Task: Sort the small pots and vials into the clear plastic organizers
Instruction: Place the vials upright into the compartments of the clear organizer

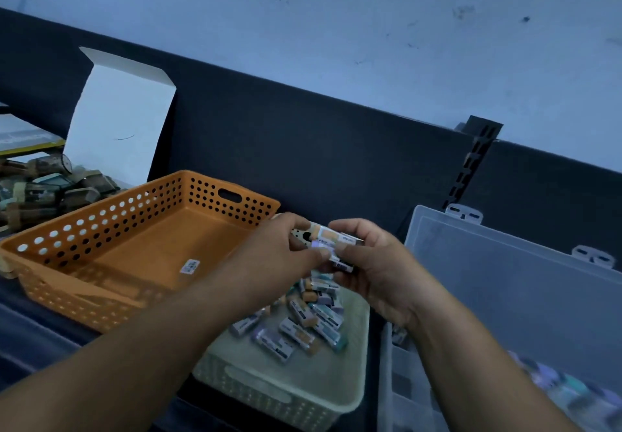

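Two hands meet in the middle, just above a pale green basket (269, 394). The left hand (286, 253) and the right hand (373, 263) both hold a small bunch of vials (331, 241) between them. The fingers of each hand are curled round the bunch, the left from the left side and the right from the right side. The vials have little labels with orange, white and purple on them. I cannot tell how many are in the bunch.

Below the hands, more small vials lie in a pile (303, 324) on the floor of the green basket. They lie on their sides, pointing all ways, some touching each other.

To the left of the green basket is an orange basket (101, 297) with round holes in its walls. A small white sticker (189, 266) is on its floor.

To the right is a clear organizer (404, 381) with small boxes inside. Its lid (505, 280) is up and leans back on the dark panel (303, 145) behind. At the near right some purple and teal things sit in it, but they are too blurry to name.

Far to the left a white card flap (117, 118) stands up. Beside it is a heap of dark packs (43, 189).

All this sits on a dark bench (33, 337). Above the dark panel is a pale wall (336, 10) with a few small marks.
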Available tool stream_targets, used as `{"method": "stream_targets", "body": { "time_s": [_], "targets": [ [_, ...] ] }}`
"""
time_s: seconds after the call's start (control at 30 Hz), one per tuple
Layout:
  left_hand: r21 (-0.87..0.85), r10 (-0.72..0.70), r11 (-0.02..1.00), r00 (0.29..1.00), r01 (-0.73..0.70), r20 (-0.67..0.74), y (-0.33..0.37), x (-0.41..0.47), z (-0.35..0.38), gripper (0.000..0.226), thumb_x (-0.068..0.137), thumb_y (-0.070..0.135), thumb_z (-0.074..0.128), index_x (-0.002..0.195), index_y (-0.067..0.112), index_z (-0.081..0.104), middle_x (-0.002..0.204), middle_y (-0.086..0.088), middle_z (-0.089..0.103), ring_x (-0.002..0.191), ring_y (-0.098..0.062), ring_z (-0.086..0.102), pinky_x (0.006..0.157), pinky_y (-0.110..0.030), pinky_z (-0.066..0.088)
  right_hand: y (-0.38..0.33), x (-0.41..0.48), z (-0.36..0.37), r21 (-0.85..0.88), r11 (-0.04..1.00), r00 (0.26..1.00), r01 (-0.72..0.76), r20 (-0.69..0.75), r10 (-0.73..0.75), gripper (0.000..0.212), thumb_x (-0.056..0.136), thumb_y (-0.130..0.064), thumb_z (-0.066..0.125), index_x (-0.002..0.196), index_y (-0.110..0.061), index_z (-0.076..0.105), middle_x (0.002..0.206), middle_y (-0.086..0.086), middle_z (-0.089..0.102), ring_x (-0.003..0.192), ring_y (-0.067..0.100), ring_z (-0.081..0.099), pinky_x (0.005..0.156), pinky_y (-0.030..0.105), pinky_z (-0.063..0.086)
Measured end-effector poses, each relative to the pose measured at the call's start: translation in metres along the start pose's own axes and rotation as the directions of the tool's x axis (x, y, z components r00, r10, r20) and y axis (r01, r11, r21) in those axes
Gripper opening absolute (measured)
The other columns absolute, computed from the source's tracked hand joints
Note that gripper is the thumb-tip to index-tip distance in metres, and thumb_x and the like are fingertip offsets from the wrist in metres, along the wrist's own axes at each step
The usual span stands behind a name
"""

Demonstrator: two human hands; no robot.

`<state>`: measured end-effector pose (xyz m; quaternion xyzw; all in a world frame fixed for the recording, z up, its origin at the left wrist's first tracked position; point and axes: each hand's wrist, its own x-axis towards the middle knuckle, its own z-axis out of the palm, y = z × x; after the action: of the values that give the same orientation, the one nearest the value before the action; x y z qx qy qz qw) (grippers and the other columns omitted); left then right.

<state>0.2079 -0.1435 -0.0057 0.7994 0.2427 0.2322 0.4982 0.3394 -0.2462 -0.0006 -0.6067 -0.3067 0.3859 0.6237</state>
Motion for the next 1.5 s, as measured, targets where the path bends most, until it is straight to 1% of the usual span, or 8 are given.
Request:
{"method": "stream_targets", "body": {
  "time_s": [0.23,0.5,0.67,0.8,0.93,1.13,1.37,1.5],
  "targets": [
    [-0.173,0.032,0.985,0.999,-0.028,0.021,0.027,-0.009,0.051,0.033,0.084,0.014,0.070,0.113,0.024,0.057,0.090,-0.003,0.070,0.082,-0.018,0.069,0.075,-0.040,0.058,0.003,-0.051,-0.029,-0.021,0.989,0.979,0.147,-0.140,-0.148,0.015,0.095,-0.006,0.053,0.102,-0.014,0.064,0.091,0.009,0.071,0.075,0.017,0.065,0.066,0.028,0.053],
    [-0.216,0.108,0.973,0.985,-0.078,0.132,0.053,-0.014,0.103,0.012,0.085,0.005,0.066,0.091,0.015,0.068,0.085,-0.011,0.071,0.073,-0.017,0.064,0.064,-0.027,0.053,0.004,-0.100,-0.085,-0.236,0.950,0.917,0.205,-0.294,-0.271,0.014,0.082,-0.003,0.071,0.080,-0.010,0.059,0.052,-0.003,0.049,0.052,0.012,0.046,0.061,0.032,0.042],
    [-0.197,0.182,0.970,0.966,-0.144,0.186,0.073,-0.019,0.137,0.013,0.088,0.008,0.064,0.087,0.020,0.069,0.082,-0.008,0.071,0.072,-0.014,0.065,0.066,-0.026,0.055,0.001,-0.137,-0.122,-0.356,0.925,0.949,0.136,-0.220,-0.225,0.037,0.089,-0.001,0.062,0.118,-0.024,0.057,0.066,-0.005,0.062,0.069,0.013,0.054,0.072,0.032,0.044],
    [-0.162,0.223,0.968,0.952,-0.192,0.207,0.089,-0.024,0.164,0.016,0.086,0.007,0.066,0.090,0.023,0.068,0.084,-0.003,0.071,0.079,-0.017,0.067,0.073,-0.029,0.057,-0.003,-0.167,-0.159,-0.520,0.844,0.911,0.134,-0.270,-0.311,0.027,0.090,-0.002,0.062,0.100,-0.027,0.068,0.079,0.009,0.065,0.072,0.014,0.057,0.070,0.027,0.047],
    [-0.127,0.225,0.972,0.941,-0.198,0.254,0.103,-0.027,0.189,0.012,0.086,0.009,0.067,0.088,0.020,0.067,0.083,0.000,0.072,0.081,-0.019,0.068,0.072,-0.029,0.055,-0.004,-0.192,-0.195,-0.560,0.823,0.863,0.100,-0.363,-0.352,0.022,0.092,-0.004,0.059,0.087,-0.023,0.071,0.077,-0.002,0.070,0.071,0.008,0.063,0.069,0.023,0.054],
    [-0.016,0.256,0.963,0.900,-0.267,0.352,0.116,-0.033,0.232,0.008,0.088,0.013,0.066,0.083,0.019,0.067,0.078,0.002,0.071,0.078,-0.019,0.067,0.075,-0.036,0.056,0.005,-0.228,-0.243,-0.665,0.747,0.823,-0.017,-0.434,-0.367,0.015,0.091,-0.013,0.062,0.084,-0.024,0.069,0.076,0.002,0.069,0.075,0.024,0.064,0.076,0.044,0.054],
    [0.251,0.279,0.880,0.867,-0.403,0.413,0.121,-0.039,0.276,0.006,0.089,0.022,0.064,0.084,0.025,0.065,0.087,0.009,0.065,0.079,-0.009,0.061,0.077,-0.032,0.054,0.020,-0.241,-0.268,-0.769,0.623,0.869,-0.146,-0.400,-0.290,0.014,0.090,-0.023,0.064,0.077,-0.028,0.065,0.077,-0.015,0.066,0.070,0.001,0.060,0.065,0.017,0.047],
    [0.349,0.265,0.826,0.851,-0.443,0.454,0.119,-0.040,0.293,0.009,0.090,0.023,0.061,0.096,0.027,0.068,0.096,0.010,0.064,0.089,-0.009,0.059,0.082,-0.030,0.051,0.037,-0.236,-0.276,-0.782,0.605,0.881,-0.149,-0.383,-0.279,0.020,0.089,-0.022,0.067,0.074,-0.035,0.064,0.089,-0.015,0.064,0.085,0.001,0.061,0.075,0.021,0.048]
  ]
}}
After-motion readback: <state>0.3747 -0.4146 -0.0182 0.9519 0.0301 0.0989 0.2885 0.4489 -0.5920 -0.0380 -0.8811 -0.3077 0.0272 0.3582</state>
